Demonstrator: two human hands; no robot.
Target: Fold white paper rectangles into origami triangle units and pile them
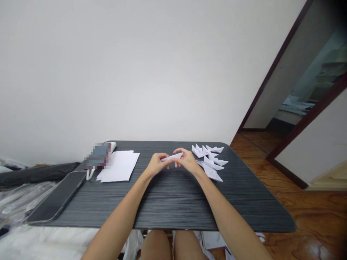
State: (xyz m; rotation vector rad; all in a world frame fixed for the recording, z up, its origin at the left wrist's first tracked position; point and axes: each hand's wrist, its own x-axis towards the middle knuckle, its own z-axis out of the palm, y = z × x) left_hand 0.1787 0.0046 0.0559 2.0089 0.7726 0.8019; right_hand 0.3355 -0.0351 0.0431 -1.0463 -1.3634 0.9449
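- Left hand (pixel 156 165) pinches one end of a small folded paper (pixel 172 157), thumb nearest me on this side and fingers curled behind, barely parted around the thin fold.
- Right hand (pixel 189 161) pinches the other end the same way, its fingers bent and the tips close to the thumb.
- That folded paper sits between the two hands, over the middle of the dark counter (pixel 179 206); I can't tell whether it touches the surface.
- Just beside the right hand, several folded paper boats (pixel 213 164) lie bunched together, some overlapping.
- Well to the left of the left hand rests a stack of white sheets (pixel 119 168), slightly fanned.
- Farther left, a phone (pixel 56 198) lies flat by the counter's edge.
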